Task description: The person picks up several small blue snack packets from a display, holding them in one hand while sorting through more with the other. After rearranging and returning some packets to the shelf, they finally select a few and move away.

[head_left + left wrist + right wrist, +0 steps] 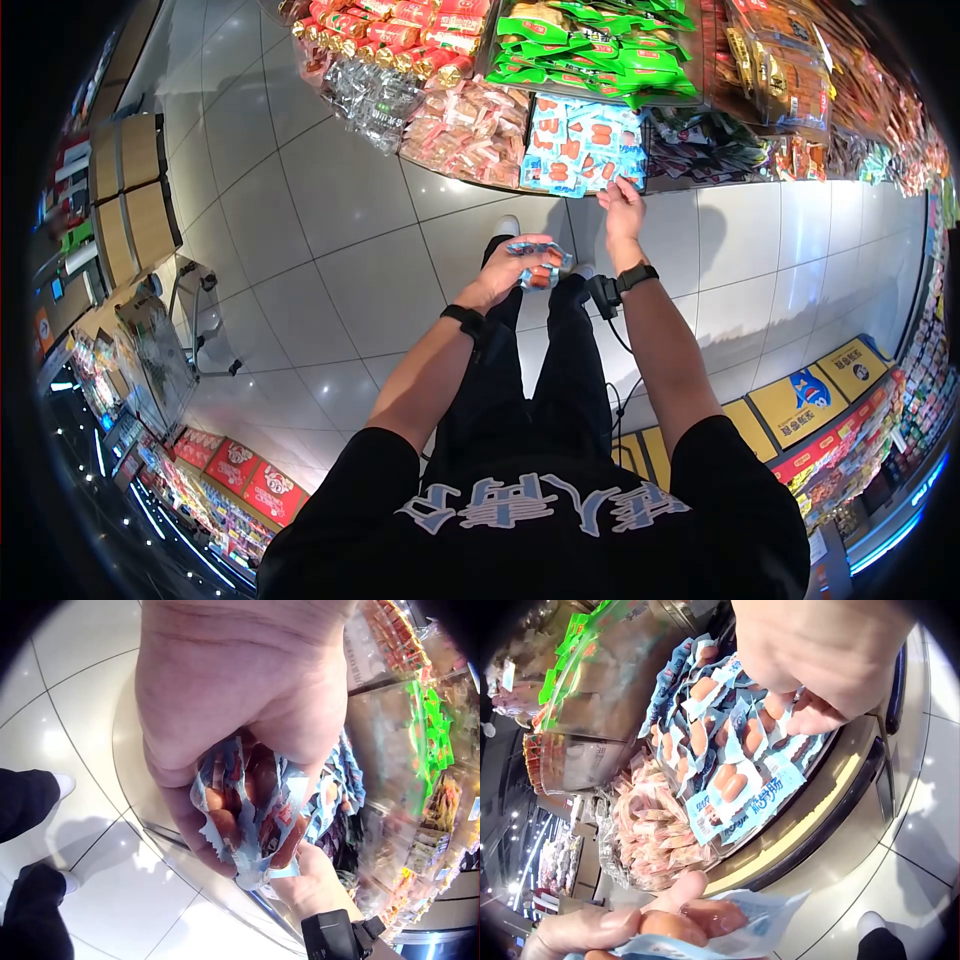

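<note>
Several small blue-and-clear packets of sausages (pixel 259 806) are gripped in my left hand (pixel 512 268), in front of my legs. Plump reddish-brown sausages show through the film, and the palm hides part of the packets in the left wrist view. My right hand (pixel 625 215) reaches over the near edge of a bin of the same sausage packets (pixel 585 140). In the right wrist view its fingertips (pixel 810 720) are spread slightly apart, right at the packets on the near side of the heap.
Pink-wrapped snacks (pixel 468 135) lie left of the blue packets, with green bags (pixel 600 45) behind. Dark packets (pixel 705 140) fill the bin to the right. A dark curved rim (pixel 817 832) edges the display. Yellow boxes (pixel 800 400) stand behind me on the right.
</note>
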